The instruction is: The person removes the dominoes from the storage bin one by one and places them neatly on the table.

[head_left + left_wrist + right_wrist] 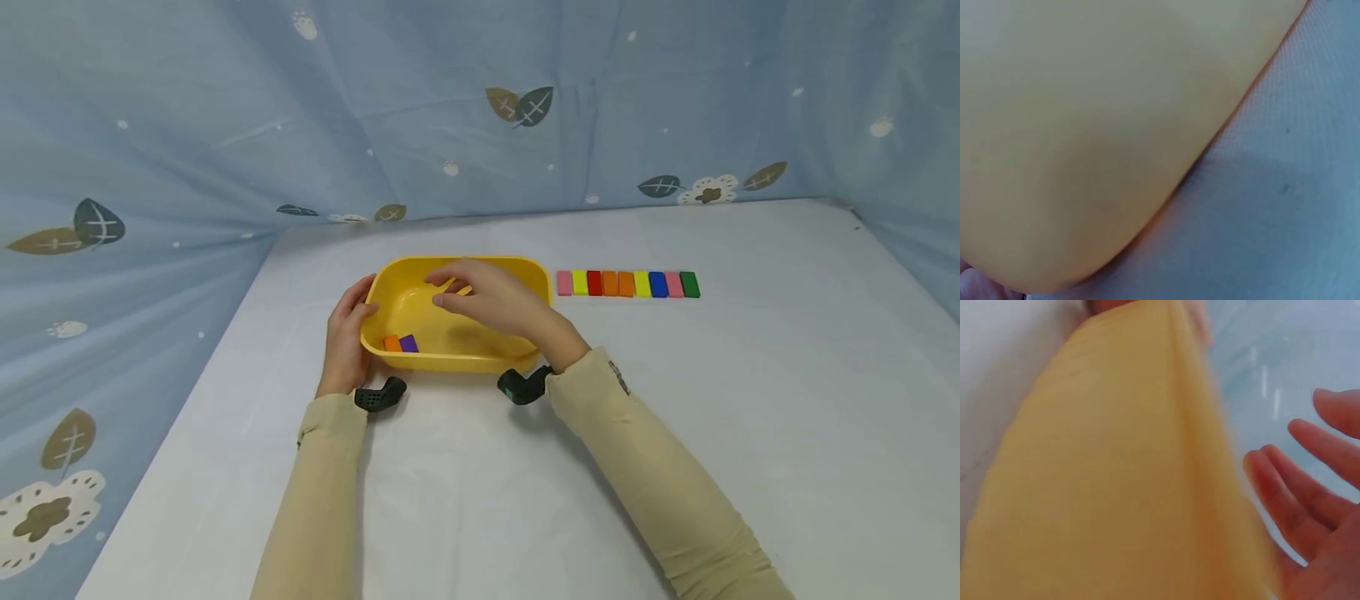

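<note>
A yellow plastic basin [450, 362] stands on the white tabletop. At its left end my left hand [347, 346] grips the wall, thumb over the rim and fingers along the outside. In the left wrist view the outer wall of the basin [1097, 125] fills most of the picture. Over the basin hovers my right hand [487, 296], its fingers spread and slightly bent, with nothing seen between them. The right wrist view also shows that hand [1316, 519] with its fingers apart. Inside, at the front left corner, lie an orange block [392, 342] and a purple block [408, 343].
Right of the basin a straight row of several coloured blocks runs from a pink block [564, 283] to a green block [689, 284]. Behind the table hangs a blue patterned cloth [450, 108]. Black wrist devices [381, 395] sit at both cuffs.
</note>
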The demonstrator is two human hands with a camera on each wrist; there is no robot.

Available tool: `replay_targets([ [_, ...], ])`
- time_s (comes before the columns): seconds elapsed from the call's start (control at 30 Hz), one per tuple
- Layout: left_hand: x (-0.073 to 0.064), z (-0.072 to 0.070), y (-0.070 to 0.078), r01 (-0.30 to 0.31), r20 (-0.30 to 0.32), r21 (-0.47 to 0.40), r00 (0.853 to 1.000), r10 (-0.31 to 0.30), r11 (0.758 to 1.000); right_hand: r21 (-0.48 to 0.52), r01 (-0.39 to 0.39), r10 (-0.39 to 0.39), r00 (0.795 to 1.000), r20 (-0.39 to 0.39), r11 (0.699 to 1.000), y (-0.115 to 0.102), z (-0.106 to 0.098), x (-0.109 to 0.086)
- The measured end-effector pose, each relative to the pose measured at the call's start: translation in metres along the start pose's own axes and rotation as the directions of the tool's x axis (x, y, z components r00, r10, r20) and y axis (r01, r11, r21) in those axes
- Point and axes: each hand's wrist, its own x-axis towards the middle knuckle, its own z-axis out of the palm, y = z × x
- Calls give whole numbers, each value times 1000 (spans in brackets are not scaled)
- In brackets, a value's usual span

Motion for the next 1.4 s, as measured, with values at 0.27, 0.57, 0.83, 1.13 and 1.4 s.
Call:
replay_targets([
  [0.27, -4, -6, 9, 27, -13, 18, 1000, -26, 999, 11, -10, 10, 1000, 17, 1000, -1, 26, 6],
  [0.57, -6, -6, 15, -4, 31, 6, 1000, 4, 1000, -126, 53, -23, 973, 228, 991, -14, 53, 13],
  [0.83, -4, -5, 15, -15, 53, -15, 998, 16, 1000, -150, 104, -24, 891, 453, 983, -14, 56, 16],
  [1.13, -4, 1, 16, 1, 61, -2, 998, -1, 1000, -179, 113, -10, 869, 494, 977, -10, 55, 15],
  [1.4, -13, 11, 18, 7, 60, 18, 998, -8, 1000, -296, 149, 7, 885, 465, 943, -11, 62, 22],
])
